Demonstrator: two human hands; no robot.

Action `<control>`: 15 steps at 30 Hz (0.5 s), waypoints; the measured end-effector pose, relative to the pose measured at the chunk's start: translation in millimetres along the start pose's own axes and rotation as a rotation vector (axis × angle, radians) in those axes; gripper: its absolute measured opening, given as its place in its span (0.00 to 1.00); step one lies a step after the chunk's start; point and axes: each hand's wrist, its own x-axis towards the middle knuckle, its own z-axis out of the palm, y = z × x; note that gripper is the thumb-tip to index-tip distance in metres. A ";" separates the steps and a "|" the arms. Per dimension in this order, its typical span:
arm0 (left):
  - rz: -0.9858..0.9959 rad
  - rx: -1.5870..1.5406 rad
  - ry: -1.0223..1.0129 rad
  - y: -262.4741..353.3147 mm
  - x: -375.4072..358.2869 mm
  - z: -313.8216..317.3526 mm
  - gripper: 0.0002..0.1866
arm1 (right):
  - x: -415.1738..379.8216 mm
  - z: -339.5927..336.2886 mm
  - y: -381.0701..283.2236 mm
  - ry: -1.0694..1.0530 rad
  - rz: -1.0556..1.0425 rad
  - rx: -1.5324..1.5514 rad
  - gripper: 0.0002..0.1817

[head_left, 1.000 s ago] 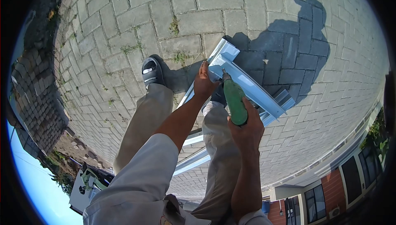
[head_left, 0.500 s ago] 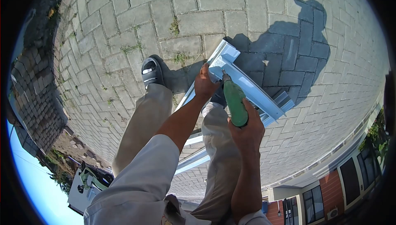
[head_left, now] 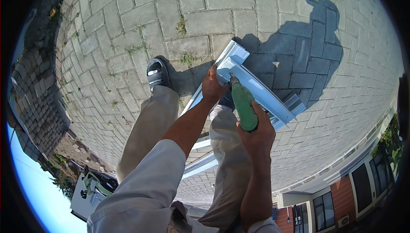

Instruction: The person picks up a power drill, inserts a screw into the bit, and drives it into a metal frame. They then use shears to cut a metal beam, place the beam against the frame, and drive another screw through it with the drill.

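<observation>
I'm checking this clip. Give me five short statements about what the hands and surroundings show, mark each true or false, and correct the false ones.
1. The right hand holds a green drill. True.
2. The left hand holds a hammer. False: no hammer shows there; this hand is at the metal frame, near its corner.
3. The drill's tip points away from the metal frame. False: it points toward it.
4. A dark shadow falls across the stone paving. True.
5. The person's trousers are bright red. False: they are a pale beige.
</observation>
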 end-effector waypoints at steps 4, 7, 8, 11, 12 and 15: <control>0.000 0.015 0.005 -2.5 0.2 1.8 0.49 | 0.6 -0.4 -1.0 0.010 -0.008 0.001 0.42; -0.001 0.003 0.004 -0.6 0.9 -1.1 0.49 | 1.0 -1.0 -1.9 -0.001 0.010 0.003 0.41; -0.002 -0.008 0.002 0.7 0.8 -1.8 0.48 | 1.1 -1.1 -1.1 -0.012 0.013 0.004 0.41; -0.031 -0.022 -0.012 3.4 1.1 -3.9 0.48 | 1.3 -1.8 1.1 -0.034 0.017 0.001 0.42; -0.036 -0.024 -0.016 3.3 1.2 -4.4 0.48 | 1.4 -2.1 0.9 -0.035 0.014 -0.002 0.42; -0.040 -0.026 -0.023 3.0 0.9 -5.3 0.48 | 1.9 -2.4 0.6 -0.036 0.008 -0.005 0.42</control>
